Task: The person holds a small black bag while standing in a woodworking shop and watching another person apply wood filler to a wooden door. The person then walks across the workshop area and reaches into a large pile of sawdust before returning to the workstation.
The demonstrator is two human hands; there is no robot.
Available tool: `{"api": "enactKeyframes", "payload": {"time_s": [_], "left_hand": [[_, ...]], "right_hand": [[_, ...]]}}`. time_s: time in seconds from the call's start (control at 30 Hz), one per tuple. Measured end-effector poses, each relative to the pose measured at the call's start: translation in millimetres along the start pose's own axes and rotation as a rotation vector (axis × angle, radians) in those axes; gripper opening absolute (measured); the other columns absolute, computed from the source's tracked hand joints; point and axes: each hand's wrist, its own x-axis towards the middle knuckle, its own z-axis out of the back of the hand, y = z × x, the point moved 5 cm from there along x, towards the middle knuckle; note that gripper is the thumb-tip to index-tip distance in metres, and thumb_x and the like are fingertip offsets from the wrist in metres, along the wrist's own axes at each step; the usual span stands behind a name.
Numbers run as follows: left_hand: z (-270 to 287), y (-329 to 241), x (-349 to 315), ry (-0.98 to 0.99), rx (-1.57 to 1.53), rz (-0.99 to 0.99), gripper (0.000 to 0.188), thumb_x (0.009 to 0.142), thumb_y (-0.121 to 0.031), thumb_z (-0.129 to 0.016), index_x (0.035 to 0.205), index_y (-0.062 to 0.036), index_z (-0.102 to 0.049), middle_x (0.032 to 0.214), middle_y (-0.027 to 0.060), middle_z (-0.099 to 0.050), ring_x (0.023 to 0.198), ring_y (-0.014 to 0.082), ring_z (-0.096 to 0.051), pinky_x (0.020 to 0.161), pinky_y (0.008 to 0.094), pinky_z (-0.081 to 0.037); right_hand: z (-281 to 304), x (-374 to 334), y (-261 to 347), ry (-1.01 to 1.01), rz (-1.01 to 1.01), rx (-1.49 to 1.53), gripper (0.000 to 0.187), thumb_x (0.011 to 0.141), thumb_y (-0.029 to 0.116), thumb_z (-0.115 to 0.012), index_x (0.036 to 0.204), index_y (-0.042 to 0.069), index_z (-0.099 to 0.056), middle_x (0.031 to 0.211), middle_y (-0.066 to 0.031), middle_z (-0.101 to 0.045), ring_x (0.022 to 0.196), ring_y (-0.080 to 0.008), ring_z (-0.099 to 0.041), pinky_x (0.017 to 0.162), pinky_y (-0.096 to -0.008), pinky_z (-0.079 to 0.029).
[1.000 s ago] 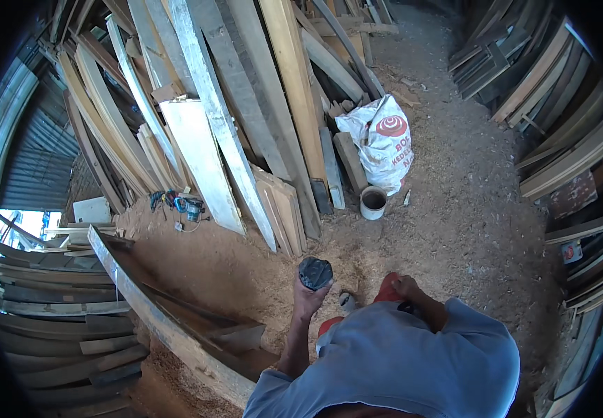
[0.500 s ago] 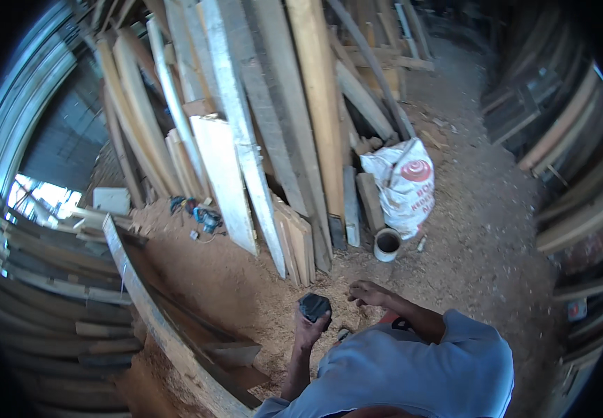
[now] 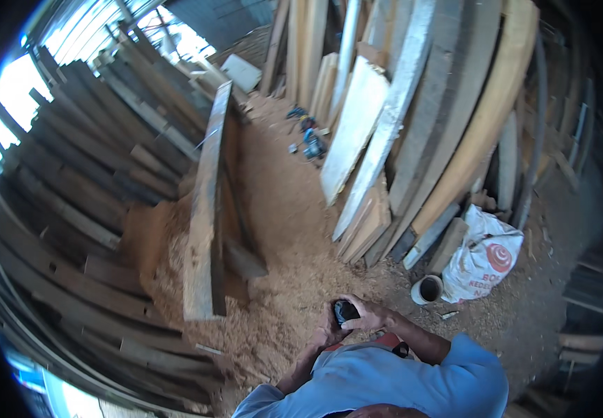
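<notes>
Close in front of my body, a black, palm-sized object (image 3: 345,313) with a shiny top sits between my hands. My left hand (image 3: 329,332) is wrapped round its near left side. Over its right side curls my right hand (image 3: 369,314), fingers and thumb touching it. What exactly the object is cannot be made out, as my fingers cover much of it.
A long wooden beam (image 3: 204,230) rises over sawdust on the left. Beyond it lean many stacked boards (image 3: 106,174). Planks (image 3: 357,129) stand ahead, with blue tools (image 3: 312,143) at their foot. A white sack (image 3: 483,254) and a round pot (image 3: 427,289) sit to the right.
The view has swung left. My right hand, apart from the black object before with its fingers loose, has come in onto it. My left hand has kept hold of it throughout.
</notes>
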Motion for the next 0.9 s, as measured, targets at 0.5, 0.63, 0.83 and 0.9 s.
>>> {"api": "enactKeyframes", "payload": {"time_s": [0.5, 0.63, 0.83, 0.9], "left_hand": [[10.0, 47.0, -184.0, -0.594, -0.063, 0.312, 0.121, 0.061, -0.042, -0.095, 0.150, -0.0002, -0.025, 0.141, 0.0282, -0.051, 0.131, 0.0418, -0.051, 0.109, 0.0479, -0.043], [0.6, 52.4, -290.0, -0.506, -0.106, 0.459, 0.096, 0.067, -0.042, -0.090, 0.139, -0.0007, -0.041, 0.124, 0.0264, -0.062, 0.117, 0.0422, -0.060, 0.096, 0.0500, -0.049], [-21.2, 77.1, -441.6, -0.876, -0.166, 0.292, 0.074, 0.073, -0.026, -0.084, 0.132, -0.0004, -0.047, 0.117, 0.0246, -0.063, 0.111, 0.0382, -0.063, 0.093, 0.0460, -0.051], [-21.8, 64.9, -478.4, -0.948, -0.174, 0.289, 0.074, 0.073, -0.025, -0.084, 0.131, -0.0004, -0.047, 0.117, 0.0242, -0.063, 0.112, 0.0371, -0.063, 0.093, 0.0453, -0.050]], "right_hand": [[-121.1, -1.1, 97.6, 0.322, 0.093, -0.259, 0.085, 0.069, 0.028, -0.084, 0.141, 0.002, -0.046, 0.123, -0.0210, -0.063, 0.114, -0.0309, -0.063, 0.098, -0.0405, -0.050], [-214.9, -23.4, 96.4, 0.449, 0.184, -0.378, 0.086, 0.070, 0.028, -0.083, 0.142, 0.001, -0.043, 0.122, -0.0215, -0.063, 0.114, -0.0329, -0.063, 0.098, -0.0415, -0.050], [-349.0, -87.0, 150.9, 0.669, 0.295, -0.404, 0.084, 0.073, 0.027, -0.081, 0.142, 0.000, -0.041, 0.123, -0.0211, -0.061, 0.113, -0.0336, -0.062, 0.098, -0.0417, -0.049], [-378.7, -105.6, 156.6, 0.694, 0.342, -0.390, 0.082, 0.073, 0.026, -0.080, 0.141, 0.001, -0.042, 0.121, -0.0201, -0.062, 0.112, -0.0324, -0.063, 0.098, -0.0415, -0.049]]}}
